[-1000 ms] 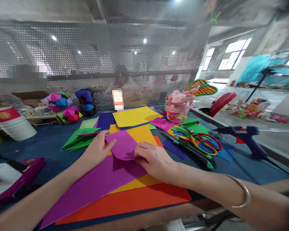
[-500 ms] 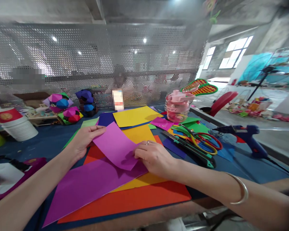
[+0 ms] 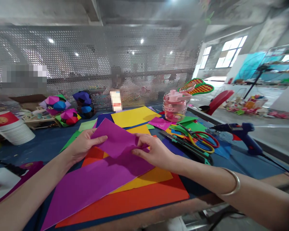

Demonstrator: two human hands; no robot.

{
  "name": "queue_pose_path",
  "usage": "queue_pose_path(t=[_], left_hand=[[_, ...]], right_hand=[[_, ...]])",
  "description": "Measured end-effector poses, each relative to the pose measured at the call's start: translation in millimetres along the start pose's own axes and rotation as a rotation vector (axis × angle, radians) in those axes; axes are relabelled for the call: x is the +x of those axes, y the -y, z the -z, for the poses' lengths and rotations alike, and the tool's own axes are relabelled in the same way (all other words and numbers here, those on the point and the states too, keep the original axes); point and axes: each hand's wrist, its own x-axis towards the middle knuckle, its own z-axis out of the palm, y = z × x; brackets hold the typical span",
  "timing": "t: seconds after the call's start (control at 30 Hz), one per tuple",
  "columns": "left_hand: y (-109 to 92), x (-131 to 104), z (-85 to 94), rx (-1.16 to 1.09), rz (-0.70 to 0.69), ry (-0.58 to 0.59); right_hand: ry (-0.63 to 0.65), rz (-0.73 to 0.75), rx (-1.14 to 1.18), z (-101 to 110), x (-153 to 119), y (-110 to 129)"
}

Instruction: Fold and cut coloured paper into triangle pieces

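Note:
A small purple paper piece (image 3: pixel 115 138) is held up between both hands. My left hand (image 3: pixel 85 144) pinches its left edge, thumb on top. My right hand (image 3: pixel 154 149) grips the right corner between thumb and fingers. Beneath it lies a larger purple sheet (image 3: pixel 86 189), resting on an orange-yellow sheet (image 3: pixel 156 179) and a red-orange sheet (image 3: pixel 135 199). Behind the held piece is a yellow sheet (image 3: pixel 135 116).
Scissors (image 3: pixel 202 141) and a cutter (image 3: pixel 185 147) lie right of the papers. A pink jar (image 3: pixel 174 107) stands behind them, a blue glue gun (image 3: pixel 243 133) farther right. Stacked paper cups (image 3: pixel 14 130) and folded paper balls (image 3: pixel 55 104) are at left.
The small purple piece has tilted, its near edge rising and its surface looking darker. My left thumb now lies over its face, and my right hand's grip has shifted along the right corner.

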Motion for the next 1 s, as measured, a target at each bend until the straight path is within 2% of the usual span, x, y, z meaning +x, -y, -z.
queue_pose_path(t=[0.13, 0.23, 0.3, 0.37, 0.43, 0.47, 0.53, 0.6, 0.7, 0.77, 0.87, 1.0], left_hand=[[3, 0, 0.2, 0.015, -0.049, 0.019], [6, 2, 0.8, 0.048, -0.035, 0.048], [7, 3, -0.2, 0.149, -0.121, -0.006], [7, 2, -4.1, 0.404, -0.376, -0.207], [6, -5, -11.8, 0.765, -0.727, -0.428], [5, -10, -17.0, 0.937, -0.889, -0.476], [3, -22, -28.6, 1.159, -1.082, -0.411], [2, -33, -39.3, 1.296, -1.190, -0.308], [3, -41, -48.8, 1.391, -1.234, -0.195], [4, -41, -50.9, 1.387, -1.211, -0.157], [4, -41, -51.1, 1.335, -1.165, -0.155], [3, -39, -48.6, 1.284, -1.146, -0.194]], right_hand=[[-0.049, -0.190, 0.102, 1, 4, -5], [-0.079, -0.242, 0.110, 3, 6, -11], [-0.095, -0.261, 0.109, 3, 7, -14], [-0.104, -0.270, 0.110, 2, 7, -15], [-0.102, -0.265, 0.113, 0, 6, -13], [-0.100, -0.256, 0.112, -1, 5, -11], [-0.090, -0.218, 0.108, -3, 1, -5], [-0.077, -0.098, 0.074, -4, -3, 3], [-0.069, 0.152, -0.031, -4, -9, 12], [-0.075, 0.234, -0.081, -4, -11, 16], [-0.107, 0.158, -0.028, -6, -11, 18], [-0.176, -0.010, 0.177, -7, -8, 17]])
